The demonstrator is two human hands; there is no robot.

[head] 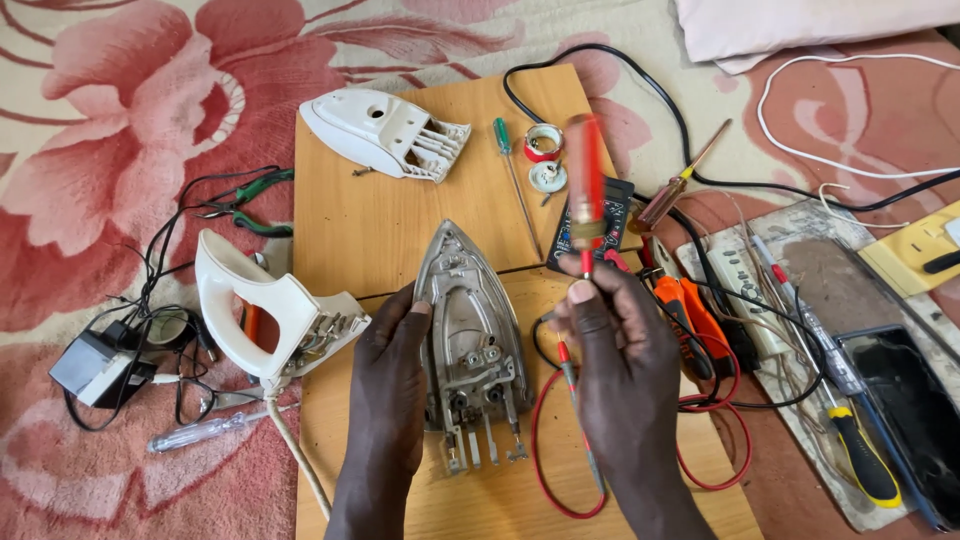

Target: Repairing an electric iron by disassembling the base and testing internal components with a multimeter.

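Both hands sit lowest in view, over a pale wooden board worktop (350, 215) laid on a red-and-cream flowered carpet (110, 110). Left hand (388, 385) has its grip closed along the left edge of a bare, pointed metal iron soleplate (470, 340), which lies flat on the board with its tip pointing away and its terminals toward the person. Right hand (625, 375) has its grip clamped on a red translucent-handled screwdriver (585, 185), held upright above the soleplate's right side.

A looped red probe wire (545, 470) curls under the right wrist. Two white plastic iron shells lie apart: the handle housing (270, 310) just left of the soleplate, and the ribbed top cover (385, 135) farther back. Beside the cover lie one green-handled screwdriver (508, 165) and a roll of red tape (543, 143). A black multimeter (615, 215) is partly hidden behind the held screwdriver. Orange-handled pliers (690, 310) and a yellow-and-black-handled screwdriver (860, 455) lie to the right; green-handled pliers (245, 205) to the left.
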